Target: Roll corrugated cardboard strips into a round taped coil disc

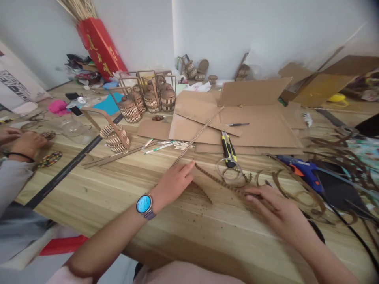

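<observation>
My left hand [173,183], with a smartwatch on its wrist, has its fingers closed together at the far end of a dark brown notched strip [216,179]. My right hand [276,207] pinches the other end of that strip, which slants above the tabletop between both hands. A lighter ribbed strip [197,134] runs from beneath my left hand up over the cardboard. Another short notched strip [203,192] lies below my left fingers. A clear ring [229,169] and a black-and-yellow utility knife [228,150] are just beyond the held strip.
Several small woven baskets with handles [152,100] stand at the back left, one basket [115,137] nearer. Cardboard sheets [254,122] cover the back middle. A blue glue gun [304,173] and curled brown strips [302,197] lie right. Another person's hand [29,144] works at left.
</observation>
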Tool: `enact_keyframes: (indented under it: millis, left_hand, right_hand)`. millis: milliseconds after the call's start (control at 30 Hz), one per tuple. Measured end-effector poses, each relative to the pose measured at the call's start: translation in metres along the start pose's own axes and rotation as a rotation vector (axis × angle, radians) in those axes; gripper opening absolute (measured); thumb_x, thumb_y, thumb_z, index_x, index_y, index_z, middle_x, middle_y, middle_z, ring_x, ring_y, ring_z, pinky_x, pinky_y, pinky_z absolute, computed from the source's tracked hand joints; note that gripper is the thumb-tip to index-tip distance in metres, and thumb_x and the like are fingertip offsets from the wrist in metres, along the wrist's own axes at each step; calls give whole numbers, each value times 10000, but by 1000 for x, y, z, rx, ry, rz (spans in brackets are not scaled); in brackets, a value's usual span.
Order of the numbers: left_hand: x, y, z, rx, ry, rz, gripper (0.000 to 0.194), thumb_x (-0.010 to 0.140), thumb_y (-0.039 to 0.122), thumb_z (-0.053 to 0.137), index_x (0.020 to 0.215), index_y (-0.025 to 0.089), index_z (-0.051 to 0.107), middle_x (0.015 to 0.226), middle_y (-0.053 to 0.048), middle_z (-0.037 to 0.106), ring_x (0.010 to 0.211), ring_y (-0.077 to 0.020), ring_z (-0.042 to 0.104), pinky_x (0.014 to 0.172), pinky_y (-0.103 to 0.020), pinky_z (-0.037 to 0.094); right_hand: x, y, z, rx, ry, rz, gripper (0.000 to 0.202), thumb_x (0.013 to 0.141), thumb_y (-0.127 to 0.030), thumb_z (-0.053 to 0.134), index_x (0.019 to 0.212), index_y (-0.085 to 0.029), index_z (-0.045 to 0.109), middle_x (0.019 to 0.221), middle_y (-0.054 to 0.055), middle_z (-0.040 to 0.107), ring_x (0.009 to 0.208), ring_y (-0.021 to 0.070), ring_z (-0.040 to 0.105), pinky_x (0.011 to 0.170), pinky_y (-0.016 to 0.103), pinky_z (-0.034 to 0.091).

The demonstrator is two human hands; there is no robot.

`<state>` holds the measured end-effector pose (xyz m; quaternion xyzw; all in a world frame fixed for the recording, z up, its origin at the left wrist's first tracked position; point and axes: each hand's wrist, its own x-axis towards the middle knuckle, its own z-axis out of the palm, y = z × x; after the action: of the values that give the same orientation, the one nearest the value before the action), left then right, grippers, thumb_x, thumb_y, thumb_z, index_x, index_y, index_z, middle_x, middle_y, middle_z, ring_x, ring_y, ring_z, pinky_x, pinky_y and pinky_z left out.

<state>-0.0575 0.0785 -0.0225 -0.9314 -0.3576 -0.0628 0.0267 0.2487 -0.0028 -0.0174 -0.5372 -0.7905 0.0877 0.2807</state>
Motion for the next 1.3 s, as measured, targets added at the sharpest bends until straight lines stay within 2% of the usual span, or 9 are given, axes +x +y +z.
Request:
enact_keyframes:
  millis: [133,267,367,467,600,867,967,1100,1300]
  left_hand:
    - [9,-10,-7,40,85,-111,130,928,100,545,858,119,653,1430,-194,531,1198,-290,599,969,-452,524]
    - [6,5,-40,62,273,-255,256,997,164,433,1157,72,610,1318,-231,603,1273,-330,536,1030,-551,462]
    - [2,37,-68,-33,489,-34,316,1006,252,451,1259,93,551,1276,-161,649,1248,-294,559,1044,-492,473]
    - [-1,69,-79,-104,281,150,274,984,185,476,1237,117,557,1014,-92,736,956,-229,691,816,-374,567]
    - [-8,87,-76,-105,33,-57,97,934,163,542,947,187,635,629,-4,667,500,-185,620,454,-283,415]
    - [-10,77,-95,-702,-337,-215,262,981,309,485,828,190,662,680,-11,676,635,-158,626,529,-256,346]
    - [-3,68,-84,-1088,-334,-298,305,986,316,468,793,174,658,762,-17,699,734,-148,651,630,-238,424]
    - [10,65,-60,-1692,-501,-550,201,934,344,579,882,167,660,766,-8,706,692,-145,673,687,-269,508]
    - [14,65,-49,-1854,-438,-519,237,864,383,661,795,156,652,687,11,687,580,-107,626,609,-232,466]
  right_hand:
    - [3,-21,-10,97,133,77,204,923,-429,566,902,-252,666,756,6,738,649,163,690,578,250,528]
    - [10,-40,-12,137,115,32,140,910,-356,591,893,-254,685,746,-1,732,646,151,699,576,230,541]
    - [14,-55,-12,198,61,-43,123,919,-302,582,896,-260,695,739,-5,723,653,138,699,568,210,541]
    - [15,-64,-11,215,37,-69,106,918,-287,596,939,-275,699,795,-7,745,706,135,717,615,203,561]
    - [11,-66,-8,200,172,109,147,893,-372,624,932,-264,715,790,-6,781,679,152,742,625,215,588]
    - [10,-67,3,311,53,175,154,893,-350,617,892,-250,734,755,11,766,663,168,729,579,236,580]
    - [12,-70,11,300,95,55,119,897,-269,607,872,-246,721,765,26,737,691,171,711,600,255,570]
    - [10,-73,22,267,211,-15,97,891,-189,609,882,-235,694,726,14,688,647,146,679,566,236,544]
    - [6,-75,17,259,237,-19,143,876,-152,615,927,-231,723,787,39,718,705,153,703,603,231,559]
